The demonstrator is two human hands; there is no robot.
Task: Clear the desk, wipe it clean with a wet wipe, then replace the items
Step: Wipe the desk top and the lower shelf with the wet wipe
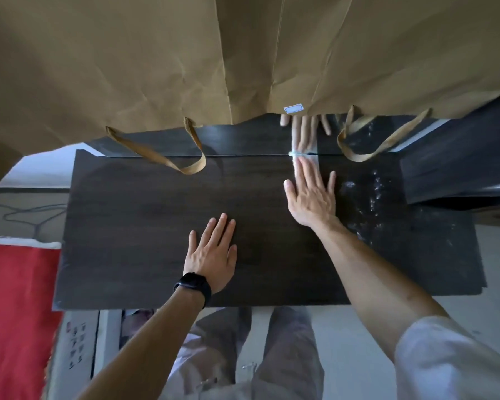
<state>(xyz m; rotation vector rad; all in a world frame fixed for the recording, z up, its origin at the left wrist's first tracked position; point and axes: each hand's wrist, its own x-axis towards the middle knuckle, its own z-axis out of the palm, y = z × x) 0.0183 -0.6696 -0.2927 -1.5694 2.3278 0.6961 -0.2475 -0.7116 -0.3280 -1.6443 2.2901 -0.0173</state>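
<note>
Glistening wet streaks [368, 197] across dark desk [156, 212]

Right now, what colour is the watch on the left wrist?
Black smartwatch; head view shows it.

Paper bags [156, 62] fill the upper frame, run off its top and sides, and hide the far part of the desk [145, 215]. The wipe [296, 155] is a pale blur, mostly covered by the fingers of the right hand [312, 197]. The label [293, 108] on one bag is too small to read. A red cloth [15, 313] is cut by the left edge. Both forearms [145, 342] run off the bottom.
</note>
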